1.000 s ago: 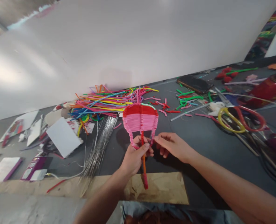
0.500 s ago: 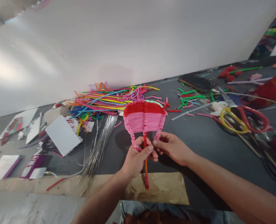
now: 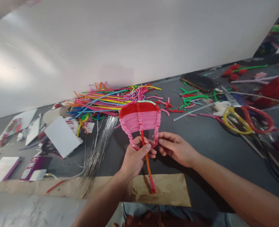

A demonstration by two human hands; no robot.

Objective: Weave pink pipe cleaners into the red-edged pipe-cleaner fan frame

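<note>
A balloon-like craft piece point(image 3: 140, 121) made of pipe cleaners is upright in front of me, with a red band over a pink one and a mint-green strip on its top edge. Twisted pink strands run down its sides and curve in at the bottom. From its middle a red and orange stem point(image 3: 148, 165) slants down to the right. My left hand point(image 3: 136, 157) is closed around the stem and lower strands, thumb in front. Beside the right strand is my right hand point(image 3: 174, 146), fingers curled and thumb near the forefinger; whatever sits between the fingertips is hidden.
Behind the piece lies a pile of coloured pipe cleaners point(image 3: 101, 102), with a bundle of thin wires point(image 3: 99, 151) to the left. Scissors point(image 3: 248, 119), a phone point(image 3: 199, 82) and green cut pieces point(image 3: 195, 97) are on the right. Brown paper point(image 3: 170, 189) covers the near edge.
The craft piece has shifted left and tilted, its top leaning left and its stem end swinging right. My right fingertips are now at the outer side of the right strand.
</note>
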